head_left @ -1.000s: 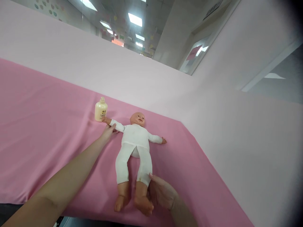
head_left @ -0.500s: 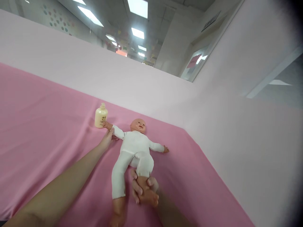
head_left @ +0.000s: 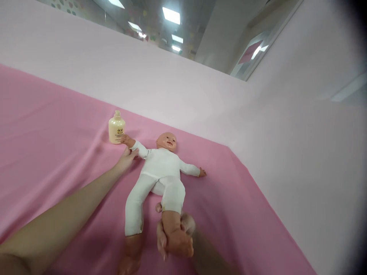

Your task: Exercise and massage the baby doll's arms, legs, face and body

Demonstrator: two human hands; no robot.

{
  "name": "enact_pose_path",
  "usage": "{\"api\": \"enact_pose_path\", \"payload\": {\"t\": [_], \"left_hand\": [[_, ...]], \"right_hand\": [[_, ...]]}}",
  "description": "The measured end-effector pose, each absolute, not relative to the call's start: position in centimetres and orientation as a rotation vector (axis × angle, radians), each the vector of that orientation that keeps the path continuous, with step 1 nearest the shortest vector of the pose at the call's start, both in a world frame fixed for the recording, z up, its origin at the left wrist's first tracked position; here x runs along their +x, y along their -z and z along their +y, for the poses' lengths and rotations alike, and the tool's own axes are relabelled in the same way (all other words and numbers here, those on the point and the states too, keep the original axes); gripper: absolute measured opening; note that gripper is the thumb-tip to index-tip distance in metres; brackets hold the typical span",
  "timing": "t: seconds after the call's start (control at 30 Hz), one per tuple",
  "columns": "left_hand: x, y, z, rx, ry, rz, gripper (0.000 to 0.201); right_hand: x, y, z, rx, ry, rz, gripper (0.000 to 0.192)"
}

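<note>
A baby doll (head_left: 160, 172) in a white suit lies on its back on a pink cloth (head_left: 51, 126). My left hand (head_left: 126, 158) reaches out and holds the doll's arm near the wrist. My right hand (head_left: 172, 238) is closed around the doll's bare lower leg and foot, with that leg lifted and bent. The doll's other leg lies flat towards me. A cream-coloured lotion bottle (head_left: 116, 128) stands upright just beyond the doll's held hand.
Pale pink partition walls (head_left: 177, 91) rise behind the cloth and along its right side. The cloth's right edge (head_left: 258, 191) meets the wall. Above the partitions, ceiling lights (head_left: 171, 15) show.
My right hand has moved from beside the doll's foot to grip its lower leg and has lifted and bent that leg. My left hand has stayed on the doll's arm.
</note>
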State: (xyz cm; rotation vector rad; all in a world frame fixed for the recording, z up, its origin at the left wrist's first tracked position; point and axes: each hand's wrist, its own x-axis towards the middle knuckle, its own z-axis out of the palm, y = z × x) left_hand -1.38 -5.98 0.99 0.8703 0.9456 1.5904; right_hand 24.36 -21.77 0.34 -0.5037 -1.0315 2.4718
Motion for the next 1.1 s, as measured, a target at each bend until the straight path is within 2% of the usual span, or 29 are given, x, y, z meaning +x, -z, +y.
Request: {"api": "enact_pose_path", "payload": {"t": [0.03, 0.1, 0.23, 0.33, 0.43, 0.53, 0.7, 0.83, 0.97, 1.1], "left_hand": [[-1.2, -1.1, -6.2, 0.933, -1.597, 0.969, 0.036], [-0.9, -1.3, -6.9, 1.120, -1.558, 0.996, 0.036], [-0.3, -2.2, -8.6, 1.526, -1.401, 0.888, 0.040], [-0.3, -2.9, -9.3, 1.590, -1.331, 0.845, 0.039], [-0.4, -3.1, -9.3, 1.527, -1.302, 0.869, 0.039], [-0.5, -2.9, -9.1, 1.536, -1.319, 0.867, 0.040], [-0.4, -2.2, -8.7, 1.374, -1.400, 0.928, 0.034], [-0.5, -1.7, -7.9, 1.198, -1.460, 1.037, 0.024], [-1.0, -1.2, -7.1, 1.140, -1.568, 1.131, 0.023], [-1.6, -0.6, -6.4, 1.015, -1.600, 1.118, 0.026]], "right_hand": [[24.3, -0.3, -21.7, -0.406, -2.500, -1.014, 0.075], [24.2, -0.7, -21.5, -0.215, -2.515, -0.923, 0.076], [24.0, -2.7, -20.7, -0.358, -2.374, -0.578, 0.049], [23.7, -3.5, -20.2, -0.486, -2.343, -0.452, 0.028], [23.3, -3.5, -20.1, -0.548, -2.318, -0.416, 0.022], [23.2, -3.4, -20.2, -0.525, -2.337, -0.511, 0.028], [23.9, -2.5, -21.0, -0.410, -2.467, -0.855, 0.059], [24.5, -0.7, -21.3, -0.340, -2.639, -1.030, 0.063], [24.2, -0.1, -20.8, -0.037, -2.849, -1.340, 0.065], [23.7, -1.4, -20.3, -0.090, -2.830, -1.595, 0.059]]}}
